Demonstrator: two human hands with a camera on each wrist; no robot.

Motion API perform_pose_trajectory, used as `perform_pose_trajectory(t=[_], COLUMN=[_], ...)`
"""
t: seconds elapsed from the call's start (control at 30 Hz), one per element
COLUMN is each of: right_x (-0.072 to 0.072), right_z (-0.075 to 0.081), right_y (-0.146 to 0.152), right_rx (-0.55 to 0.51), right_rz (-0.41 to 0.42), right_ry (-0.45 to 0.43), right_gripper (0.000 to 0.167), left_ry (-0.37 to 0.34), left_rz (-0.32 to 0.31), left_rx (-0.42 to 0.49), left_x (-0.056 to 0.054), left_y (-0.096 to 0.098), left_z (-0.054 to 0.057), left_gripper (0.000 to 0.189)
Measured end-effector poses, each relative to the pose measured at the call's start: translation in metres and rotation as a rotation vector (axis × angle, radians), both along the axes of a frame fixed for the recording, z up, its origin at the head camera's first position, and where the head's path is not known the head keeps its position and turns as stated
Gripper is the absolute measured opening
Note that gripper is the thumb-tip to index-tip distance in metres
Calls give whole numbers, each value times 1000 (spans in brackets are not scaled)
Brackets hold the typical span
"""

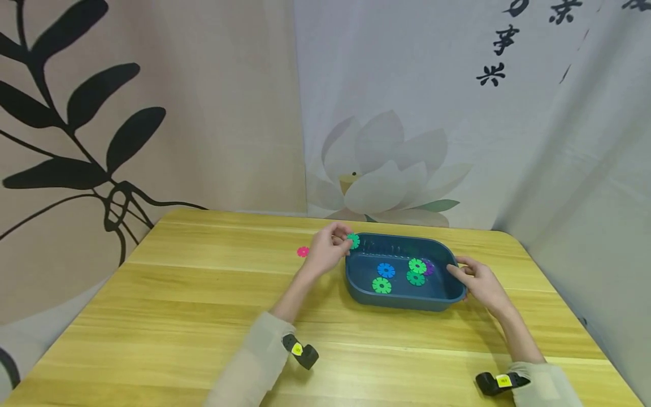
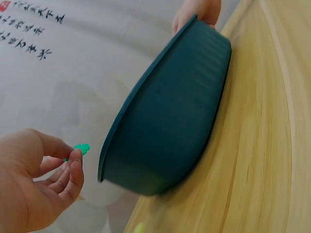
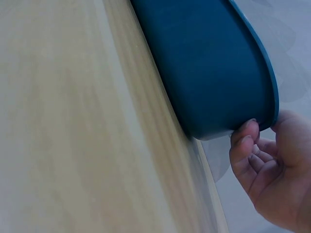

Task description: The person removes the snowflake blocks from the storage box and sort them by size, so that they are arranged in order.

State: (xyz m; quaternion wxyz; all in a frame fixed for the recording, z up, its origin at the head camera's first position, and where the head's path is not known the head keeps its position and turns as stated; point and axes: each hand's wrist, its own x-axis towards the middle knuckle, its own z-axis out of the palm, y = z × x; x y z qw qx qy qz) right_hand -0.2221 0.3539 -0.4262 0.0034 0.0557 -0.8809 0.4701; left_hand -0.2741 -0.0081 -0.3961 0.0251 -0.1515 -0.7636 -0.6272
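Note:
Between thumb and fingers my left hand (image 1: 328,247) pinches a teal-green notched plastic disc (image 1: 353,241), held at the left end of a dark blue basin (image 1: 402,302). In the left wrist view the disc (image 2: 82,148) shows edge-on, just outside the rim. My right hand (image 1: 480,282) grips the basin's right end, thumb over the rim and fingers beneath it, as the right wrist view shows. Inside the basin lie a blue disc (image 1: 386,270), a light green disc (image 1: 381,285), and at the right another light green disc (image 1: 417,265) overlapping a purple disc (image 1: 429,268) and a teal-green disc (image 1: 415,278).
A pink disc (image 1: 303,251) lies on the wooden table (image 1: 178,316), left of the basin and beside my left hand. Printed curtains (image 1: 244,113) hang behind the table and along its right side.

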Motion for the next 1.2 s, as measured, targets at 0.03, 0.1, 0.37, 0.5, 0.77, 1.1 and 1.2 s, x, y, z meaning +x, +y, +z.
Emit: perform_pose_trajectory(t=[0.03,0.1,0.37,0.5,0.77,1.1,1.2], right_x=[0,0,0,0,0,0,0], right_z=[0,0,0,0,1,0,1], right_y=[0,0,1,0,0,0,0], right_rx=[-2,-3,4,-3,1,9,12], right_rz=[1,4,3,3,-2,-3,-5], right_ry=[0,-1,7,-1,-10,-5,-7], right_gripper=[57,57,56,57,58,58,58], left_ry=[-1,-3,-3,-3,-30,-85,-120], left_rz=[5,12,38,49,95,160,194], left_rx=[2,7,-14,-22,-62,-84,-85], left_x=[-1,-2,-4,-5,-11,-16,-19], left_y=[-3,-9,-34,-46,-70,-96,-102], left_z=[0,-1,-4,-5,-14,-21,-24], left_gripper=[16,16,17,18,20,23,23])
